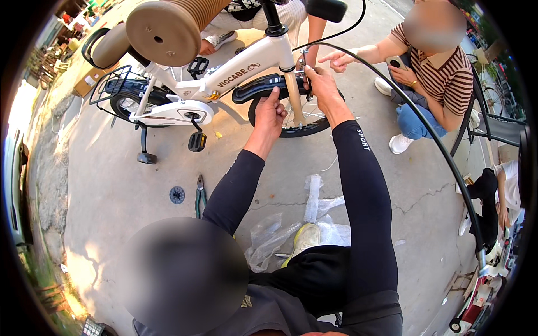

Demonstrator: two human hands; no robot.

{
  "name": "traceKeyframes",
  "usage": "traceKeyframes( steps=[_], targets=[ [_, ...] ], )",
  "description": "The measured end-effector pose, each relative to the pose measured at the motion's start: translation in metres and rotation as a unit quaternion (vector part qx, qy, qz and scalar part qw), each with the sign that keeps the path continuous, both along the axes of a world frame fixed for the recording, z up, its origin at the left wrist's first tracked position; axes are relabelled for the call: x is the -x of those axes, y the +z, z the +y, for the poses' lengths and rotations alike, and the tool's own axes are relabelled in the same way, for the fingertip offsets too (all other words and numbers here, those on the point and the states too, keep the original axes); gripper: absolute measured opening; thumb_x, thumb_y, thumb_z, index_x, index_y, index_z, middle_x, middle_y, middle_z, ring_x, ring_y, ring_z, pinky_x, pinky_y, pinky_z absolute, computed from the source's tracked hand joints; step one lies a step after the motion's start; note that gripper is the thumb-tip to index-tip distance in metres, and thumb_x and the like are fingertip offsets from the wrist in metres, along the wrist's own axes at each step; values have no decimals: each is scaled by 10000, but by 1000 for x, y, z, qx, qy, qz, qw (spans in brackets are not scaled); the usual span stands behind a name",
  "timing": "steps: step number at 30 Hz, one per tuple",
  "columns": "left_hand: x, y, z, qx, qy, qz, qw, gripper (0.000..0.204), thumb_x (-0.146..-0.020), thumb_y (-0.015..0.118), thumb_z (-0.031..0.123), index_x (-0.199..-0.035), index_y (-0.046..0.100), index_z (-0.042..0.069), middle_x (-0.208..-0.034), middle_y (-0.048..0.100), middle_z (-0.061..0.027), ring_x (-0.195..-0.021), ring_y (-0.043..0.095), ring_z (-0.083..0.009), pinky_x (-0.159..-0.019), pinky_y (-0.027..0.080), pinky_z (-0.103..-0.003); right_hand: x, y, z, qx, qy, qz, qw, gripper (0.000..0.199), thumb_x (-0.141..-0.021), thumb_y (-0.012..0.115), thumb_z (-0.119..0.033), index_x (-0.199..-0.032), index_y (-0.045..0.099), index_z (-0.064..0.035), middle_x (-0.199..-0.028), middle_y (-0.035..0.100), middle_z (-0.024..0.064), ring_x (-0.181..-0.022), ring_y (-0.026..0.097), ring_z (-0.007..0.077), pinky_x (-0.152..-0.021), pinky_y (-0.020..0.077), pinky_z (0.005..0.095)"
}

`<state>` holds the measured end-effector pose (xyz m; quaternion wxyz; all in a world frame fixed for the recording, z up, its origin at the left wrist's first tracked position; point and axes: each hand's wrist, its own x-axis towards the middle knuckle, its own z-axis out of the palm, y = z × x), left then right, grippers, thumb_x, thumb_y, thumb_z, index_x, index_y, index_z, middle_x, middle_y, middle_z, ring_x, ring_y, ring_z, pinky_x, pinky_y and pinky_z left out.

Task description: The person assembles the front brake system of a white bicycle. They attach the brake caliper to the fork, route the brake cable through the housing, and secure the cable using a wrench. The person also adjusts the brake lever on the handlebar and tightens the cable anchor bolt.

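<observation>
A small white bicycle (232, 75) stands in front of me, its front wheel (314, 124) to the right. My left hand (268, 119) is closed on the black front mudguard (253, 91), thumb on its upper side. My right hand (324, 88) is closed at the front brake (303, 60), a small silver part by the fork (292, 96); the fingertips are partly hidden. From there a black brake cable (403, 95) arcs far to the right. Another person's hand (339, 58) points toward my right hand from close by.
A seated person in a striped shirt (443, 84) holds a phone (395, 63). Someone else crouches behind the bicycle. Green-handled pliers (200, 197) lie on the concrete near a round drain (177, 195). Clear plastic wrap (330, 232) surrounds my shoe (305, 241). A cardboard box (87, 81) stands far left.
</observation>
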<state>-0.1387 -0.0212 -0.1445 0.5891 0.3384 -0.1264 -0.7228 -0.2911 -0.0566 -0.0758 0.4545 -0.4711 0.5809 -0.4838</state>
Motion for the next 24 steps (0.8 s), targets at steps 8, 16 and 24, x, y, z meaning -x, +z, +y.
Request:
traceKeyframes(
  steps=[8, 16, 24],
  targets=[
    [5, -1, 5, -7, 10, -22, 1000, 328, -955, 715, 258, -862, 419, 152, -677, 381, 50, -583, 370, -89, -555, 345, -282, 48, 0, 15, -13, 52, -127, 990, 241, -1050, 543, -291, -1046, 648, -75, -800, 606, -43, -676, 525, 65, -594, 360, 230],
    [-4, -1, 8, -49, -42, -103, 993, 343, -928, 730, 359, -840, 523, 100, -647, 333, 53, -530, 356, -86, -512, 332, -272, 53, 7, 33, -19, 157, -250, 955, 193, -1057, 542, -279, -1096, 630, -112, -905, 631, -17, -782, 556, 116, -667, 399, 269],
    [-5, -11, 16, -62, -81, -76, 992, 315, -980, 647, 343, -1044, 562, 46, -665, 330, 64, -572, 348, -71, -529, 294, -258, 53, 6, 35, -38, 203, -280, 938, 198, -1057, 542, -291, -1087, 622, -112, -912, 652, -14, -803, 577, 113, -678, 426, 273]
  ],
)
